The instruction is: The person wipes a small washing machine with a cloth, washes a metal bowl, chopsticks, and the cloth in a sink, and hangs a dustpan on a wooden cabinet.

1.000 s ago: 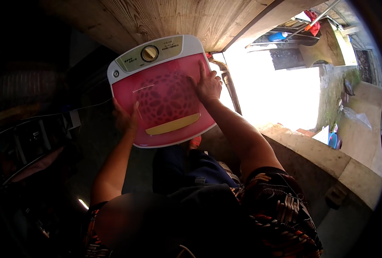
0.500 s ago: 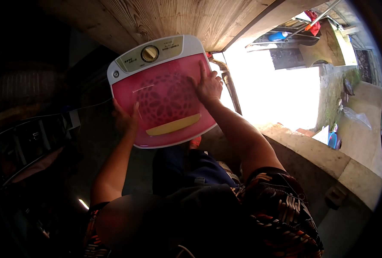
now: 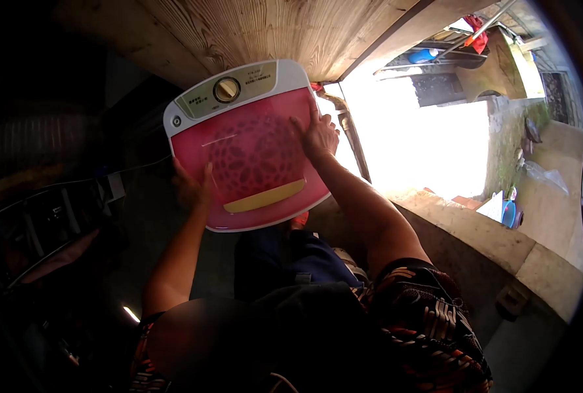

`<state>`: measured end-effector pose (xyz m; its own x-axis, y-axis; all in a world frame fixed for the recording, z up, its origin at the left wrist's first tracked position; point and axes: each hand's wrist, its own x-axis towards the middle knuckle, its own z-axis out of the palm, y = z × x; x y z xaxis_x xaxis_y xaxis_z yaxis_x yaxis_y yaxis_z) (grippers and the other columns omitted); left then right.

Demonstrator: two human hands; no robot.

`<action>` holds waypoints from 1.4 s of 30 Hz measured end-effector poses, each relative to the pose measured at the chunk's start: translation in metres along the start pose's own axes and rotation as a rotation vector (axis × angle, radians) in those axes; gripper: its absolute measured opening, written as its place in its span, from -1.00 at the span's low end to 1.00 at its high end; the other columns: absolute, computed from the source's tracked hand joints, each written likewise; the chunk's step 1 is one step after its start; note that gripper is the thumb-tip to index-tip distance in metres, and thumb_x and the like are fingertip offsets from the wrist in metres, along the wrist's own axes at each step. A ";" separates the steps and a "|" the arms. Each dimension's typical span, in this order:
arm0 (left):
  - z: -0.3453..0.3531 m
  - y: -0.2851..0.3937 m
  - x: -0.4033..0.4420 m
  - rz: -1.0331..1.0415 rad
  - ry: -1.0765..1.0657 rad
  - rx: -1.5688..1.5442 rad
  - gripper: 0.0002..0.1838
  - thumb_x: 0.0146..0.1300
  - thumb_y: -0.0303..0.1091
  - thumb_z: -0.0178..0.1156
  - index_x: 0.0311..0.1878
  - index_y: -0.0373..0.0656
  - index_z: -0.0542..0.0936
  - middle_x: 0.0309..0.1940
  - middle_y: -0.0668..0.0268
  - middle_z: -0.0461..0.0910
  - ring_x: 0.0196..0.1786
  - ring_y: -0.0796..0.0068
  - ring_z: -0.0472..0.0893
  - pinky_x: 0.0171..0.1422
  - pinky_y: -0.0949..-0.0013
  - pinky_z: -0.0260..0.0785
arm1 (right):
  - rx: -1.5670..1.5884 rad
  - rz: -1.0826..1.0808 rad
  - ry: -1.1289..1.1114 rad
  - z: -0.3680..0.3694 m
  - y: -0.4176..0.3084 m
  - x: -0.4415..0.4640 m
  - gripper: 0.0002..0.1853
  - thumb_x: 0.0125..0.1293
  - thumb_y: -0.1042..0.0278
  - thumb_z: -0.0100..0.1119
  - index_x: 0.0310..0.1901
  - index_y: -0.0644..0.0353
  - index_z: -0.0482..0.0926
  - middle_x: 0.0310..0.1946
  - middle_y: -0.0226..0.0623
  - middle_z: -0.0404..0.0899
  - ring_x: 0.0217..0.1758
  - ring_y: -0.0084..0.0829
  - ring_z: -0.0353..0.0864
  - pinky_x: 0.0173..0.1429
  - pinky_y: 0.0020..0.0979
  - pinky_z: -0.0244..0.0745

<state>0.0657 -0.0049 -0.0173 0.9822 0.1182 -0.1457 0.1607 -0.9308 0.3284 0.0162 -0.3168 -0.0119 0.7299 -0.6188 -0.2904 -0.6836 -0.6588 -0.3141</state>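
In the middle of the head view is a small washing machine (image 3: 190,139), seen from above, with a white rim and a see-through pink lid with a flower-like pattern. A gold knob (image 3: 227,90) sits on its panel at the far edge, and a yellow strip (image 3: 265,196) crosses the lid near me. My left hand (image 3: 192,186) grips its left edge, thumb up on the lid. My right hand (image 3: 319,136) holds the right edge, fingers partly over the lid. The machine's body is hidden below, so I cannot tell whether it rests on the floor.
A wooden board wall (image 3: 258,33) rises just beyond the machine. To the right runs a low stone ledge (image 3: 481,229), with a bright outdoor area past it. A pipe (image 3: 350,131) stands by the opening. Dark shelving or crates (image 3: 49,216) are at the left, with a thin cable.
The washing machine has shifted slightly down in the view, away from the wooden wall. Both hands keep the same hold on its sides.
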 end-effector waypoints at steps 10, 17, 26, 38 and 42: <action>0.000 0.003 -0.002 -0.012 -0.010 0.019 0.10 0.11 0.33 0.24 0.56 0.13 -0.11 0.09 -0.09 0.37 0.04 -0.15 0.54 0.07 -0.04 0.42 | 0.020 0.054 -0.023 -0.006 -0.004 -0.001 -0.10 0.26 -0.49 -0.03 0.53 -0.42 -0.13 0.06 0.11 0.45 0.09 0.09 0.54 0.15 0.02 0.37; -0.003 0.006 -0.004 -0.035 -0.026 -0.010 0.09 0.10 0.30 0.26 0.56 0.15 -0.10 0.12 -0.06 0.36 0.08 -0.14 0.53 0.11 -0.04 0.40 | 0.123 0.029 0.128 0.018 0.010 0.008 0.05 0.17 -0.52 0.07 0.52 -0.03 -0.04 0.08 0.02 0.46 0.10 -0.01 0.55 0.16 0.03 0.35; -0.016 0.004 0.023 0.024 -0.069 -0.496 0.09 0.07 0.21 0.36 0.52 -0.15 0.06 0.41 -0.10 0.20 0.43 -0.05 0.27 0.47 0.04 0.15 | 0.435 0.366 -0.152 -0.015 -0.002 0.035 -0.01 0.01 -0.51 0.23 0.25 0.23 0.38 0.01 0.06 0.60 0.12 -0.06 0.60 0.16 -0.12 0.42; 0.000 -0.004 0.031 -0.130 -0.067 -0.183 0.14 0.13 0.30 0.26 0.49 -0.38 0.01 0.44 -0.21 0.13 0.49 -0.10 0.18 0.54 0.07 0.04 | 0.185 0.293 -0.136 -0.011 -0.026 0.038 -0.04 0.15 -0.64 -0.09 0.04 0.31 0.49 -0.16 0.09 0.67 0.00 0.01 0.67 0.07 -0.05 0.49; 0.013 -0.021 0.042 -0.071 -0.113 -0.133 0.11 0.18 0.29 0.22 0.52 -0.31 -0.01 0.51 -0.14 0.02 0.54 -0.03 0.10 0.58 0.11 -0.05 | 0.148 0.309 -0.125 -0.017 -0.032 0.038 -0.07 0.20 -0.63 -0.15 -0.03 0.32 0.49 -0.26 0.03 0.68 -0.06 0.01 0.67 0.07 -0.04 0.45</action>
<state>0.1023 0.0152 -0.0429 0.9520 0.1350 -0.2746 0.2478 -0.8667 0.4329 0.0657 -0.3268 0.0020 0.4895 -0.7162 -0.4974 -0.8710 -0.3739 -0.3188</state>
